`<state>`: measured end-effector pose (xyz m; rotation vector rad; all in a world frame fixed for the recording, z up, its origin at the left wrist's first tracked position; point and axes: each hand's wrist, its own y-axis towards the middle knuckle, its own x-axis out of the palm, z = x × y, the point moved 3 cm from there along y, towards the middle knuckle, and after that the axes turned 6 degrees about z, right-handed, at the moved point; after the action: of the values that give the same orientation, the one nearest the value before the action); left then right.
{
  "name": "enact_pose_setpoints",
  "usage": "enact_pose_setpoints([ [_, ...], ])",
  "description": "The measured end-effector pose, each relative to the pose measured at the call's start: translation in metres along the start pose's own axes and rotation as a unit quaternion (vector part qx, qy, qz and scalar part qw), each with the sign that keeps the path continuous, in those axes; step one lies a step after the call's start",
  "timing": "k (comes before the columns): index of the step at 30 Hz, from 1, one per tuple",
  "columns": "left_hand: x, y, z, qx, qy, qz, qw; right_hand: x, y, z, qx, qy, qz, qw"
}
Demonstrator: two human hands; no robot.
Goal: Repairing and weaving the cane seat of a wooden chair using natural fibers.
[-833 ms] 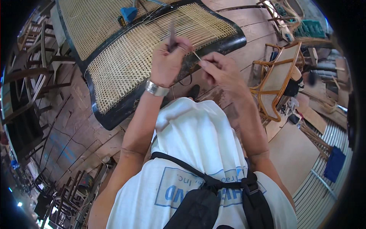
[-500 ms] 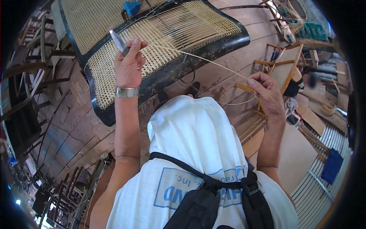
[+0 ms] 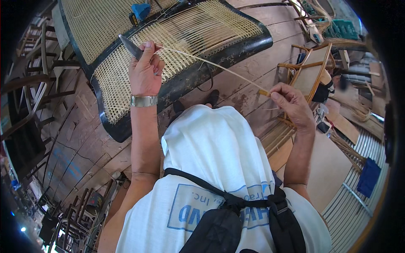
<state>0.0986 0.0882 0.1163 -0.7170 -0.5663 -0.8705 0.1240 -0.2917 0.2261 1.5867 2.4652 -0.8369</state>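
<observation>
My left hand (image 3: 145,69) is closed over the woven seat, with a knife (image 3: 130,46) in its fist. The knife's grey, pointed blade sticks out to the upper left; its handle is hidden in my palm. A pale cane strand (image 3: 215,64) runs from between my left thumb and finger to my right hand (image 3: 292,103), which pinches it off the seat's right side. The strand is stretched nearly straight, and a short tail shows below my right fingers. Beneath it lies a black-framed panel of cane webbing (image 3: 122,80), closely woven at the left, with mostly parallel strands at the right.
A blue object (image 3: 140,10) rests on the frame's crossbar at the top. Wooden chair frames (image 3: 38,84) stack along the left. To the right are a rattan-framed chair (image 3: 310,69), a pale board (image 3: 322,173) and bundled cane (image 3: 348,145). Plank flooring (image 3: 84,139) surrounds the panel.
My right hand has moved slightly left and down, and the strand's tail below it looks shorter. My left hand has shifted slightly right, still holding the knife and strand.
</observation>
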Motion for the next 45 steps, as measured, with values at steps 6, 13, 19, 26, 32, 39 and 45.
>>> enact_pose_setpoints([
  [6, -0.001, 0.002, 0.007, -0.01, -0.011, -0.011, 1.0, 0.017, -0.002, -0.002, 0.068, 0.006, -0.116, 0.991],
  [13, 0.007, 0.002, 0.006, 0.047, 0.077, 0.006, 0.996, 0.096, 0.034, -0.015, -0.04, 0.174, -0.23, 0.957],
  [19, 0.019, -0.016, 0.005, 0.009, 0.06, -0.018, 0.998, 0.132, 0.067, -0.025, -0.041, 0.192, -0.134, 0.971],
  [26, 0.021, -0.055, -0.032, 0.037, 0.232, -0.146, 0.961, 0.14, 0.074, -0.022, -0.023, 0.221, -0.109, 0.969],
  [32, 0.023, -0.056, -0.039, 0.065, 0.288, -0.137, 0.946, 0.144, 0.073, -0.019, -0.027, 0.215, -0.093, 0.972],
  [39, 0.021, -0.036, -0.026, 0.368, 0.59, 0.07, 0.715, 0.147, 0.059, -0.023, -0.051, 0.175, -0.063, 0.981],
  [45, -0.036, -0.013, 0.039, 0.14, 0.425, 0.133, 0.884, 0.135, 0.047, -0.015, -0.05, 0.174, -0.009, 0.983],
])
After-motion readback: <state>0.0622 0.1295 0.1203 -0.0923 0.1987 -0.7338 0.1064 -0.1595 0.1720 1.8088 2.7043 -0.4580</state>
